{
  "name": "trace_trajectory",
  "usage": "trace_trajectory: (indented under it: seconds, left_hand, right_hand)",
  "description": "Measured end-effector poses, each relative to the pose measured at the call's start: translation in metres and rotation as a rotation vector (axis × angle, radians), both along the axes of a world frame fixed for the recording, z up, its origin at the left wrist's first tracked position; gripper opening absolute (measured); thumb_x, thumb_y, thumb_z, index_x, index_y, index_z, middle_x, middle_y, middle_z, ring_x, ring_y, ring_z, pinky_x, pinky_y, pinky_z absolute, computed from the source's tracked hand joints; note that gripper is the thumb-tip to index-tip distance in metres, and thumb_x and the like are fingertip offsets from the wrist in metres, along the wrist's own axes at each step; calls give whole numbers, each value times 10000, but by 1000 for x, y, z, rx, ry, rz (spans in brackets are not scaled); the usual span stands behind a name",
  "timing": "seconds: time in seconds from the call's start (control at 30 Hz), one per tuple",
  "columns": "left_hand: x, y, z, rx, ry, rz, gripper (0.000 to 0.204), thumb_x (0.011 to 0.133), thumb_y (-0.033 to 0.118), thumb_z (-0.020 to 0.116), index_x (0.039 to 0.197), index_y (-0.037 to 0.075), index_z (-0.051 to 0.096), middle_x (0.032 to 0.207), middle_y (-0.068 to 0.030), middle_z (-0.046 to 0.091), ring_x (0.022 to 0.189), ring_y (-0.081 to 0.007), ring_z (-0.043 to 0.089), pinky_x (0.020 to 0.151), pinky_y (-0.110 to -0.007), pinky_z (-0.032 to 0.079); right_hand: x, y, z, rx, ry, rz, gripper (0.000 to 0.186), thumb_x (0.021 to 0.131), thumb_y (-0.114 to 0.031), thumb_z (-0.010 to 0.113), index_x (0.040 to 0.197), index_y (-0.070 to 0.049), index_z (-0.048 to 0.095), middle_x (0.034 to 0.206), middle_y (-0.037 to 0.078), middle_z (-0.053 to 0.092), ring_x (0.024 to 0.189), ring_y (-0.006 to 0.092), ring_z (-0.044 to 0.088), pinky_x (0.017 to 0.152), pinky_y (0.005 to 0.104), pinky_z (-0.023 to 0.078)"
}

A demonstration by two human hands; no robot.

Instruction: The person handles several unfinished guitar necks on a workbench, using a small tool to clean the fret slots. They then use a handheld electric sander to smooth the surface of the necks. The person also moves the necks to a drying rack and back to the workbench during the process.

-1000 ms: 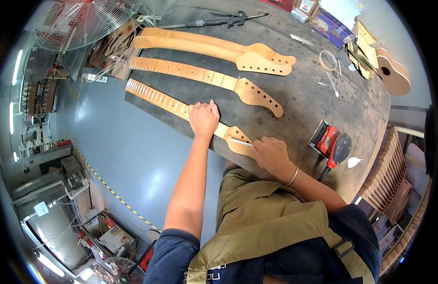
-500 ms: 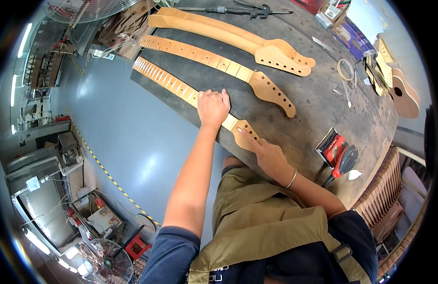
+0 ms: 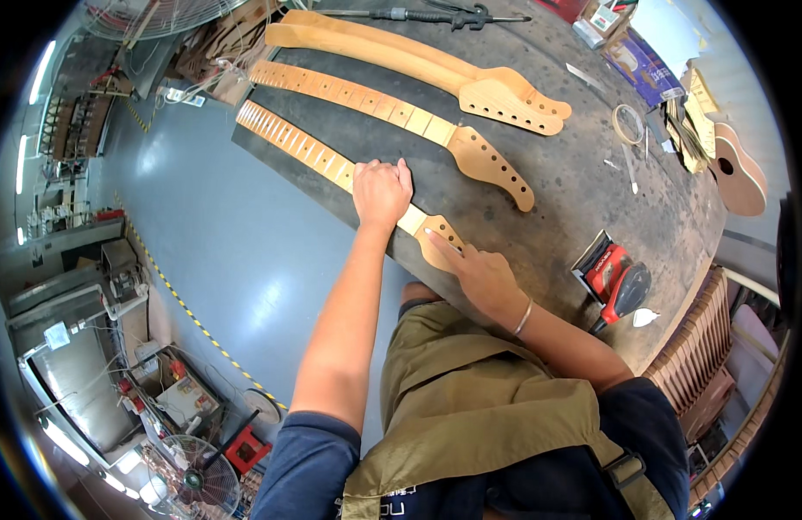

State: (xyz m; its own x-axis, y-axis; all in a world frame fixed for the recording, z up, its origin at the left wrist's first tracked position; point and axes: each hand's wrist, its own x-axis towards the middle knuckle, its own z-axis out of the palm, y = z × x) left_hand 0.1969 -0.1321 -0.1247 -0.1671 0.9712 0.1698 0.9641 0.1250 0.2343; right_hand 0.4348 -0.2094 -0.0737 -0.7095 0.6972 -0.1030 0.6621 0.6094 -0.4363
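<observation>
A maple guitar neck with a fretted fingerboard lies face up along the near-left table edge, its headstock toward me. My left hand is closed over the neck partway along, pressing from above. On the headstock, my right hand lies with its index finger stretched out flat, the tip near the nut end. A pale spot shows at that fingertip; I cannot make out what it is. Its other fingers are partly hidden. Beside this neck rests a second fretted neck, with tuner holes in its headstock.
Two more necks lie together farther back, near a black air blow gun. A red-and-black sander sits to the right. Tape, a purple box and a guitar body are at the far right.
The whole view has shifted slightly, so everything on the table sits a little farther left. Both hands keep about the same places on the neck.
</observation>
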Motion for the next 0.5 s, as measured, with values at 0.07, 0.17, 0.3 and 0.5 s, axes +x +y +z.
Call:
trace_trajectory:
  seconds: [0.07, 0.17, 0.3, 0.5]
  left_hand:
    - [1, 0, 2, -1, 0, -10, 458, 996, 243, 601, 607, 35, 724, 688, -126, 721, 776, -296, 670, 849, -421, 467]
    - [2, 1, 4, -6, -5, -9, 464, 998, 245, 596, 609, 27, 725, 690, -127, 722, 779, -298, 672, 853, -420, 465]
    - [2, 1, 5, -42, 47, -22, 479, 1004, 247, 584, 602, 26, 721, 693, -125, 723, 777, -301, 671, 853, -419, 461]
    - [3, 2, 7, -34, 32, -22, 491, 1013, 242, 570, 594, 31, 715, 689, -120, 721, 774, -301, 662, 835, -426, 454]
  right_hand:
    - [6, -1, 7, -59, -83, 17, 713, 932, -111, 640, 1608, -209, 433, 861, 121, 671, 612, 276, 666, 574, 404, 543]
    - [-7, 6, -9, -11, 133, -11, 700, 939, -119, 639, 1603, -197, 434, 830, 126, 664, 621, 294, 669, 579, 412, 544]
    - [0, 5, 1, -94, 98, -20, 689, 948, -72, 596, 1605, -206, 437, 831, 133, 658, 655, 313, 665, 579, 417, 536]
    - [-5, 0, -5, -76, 82, -39, 650, 937, -122, 650, 1562, -168, 478, 805, 129, 683, 633, 292, 690, 561, 405, 536]
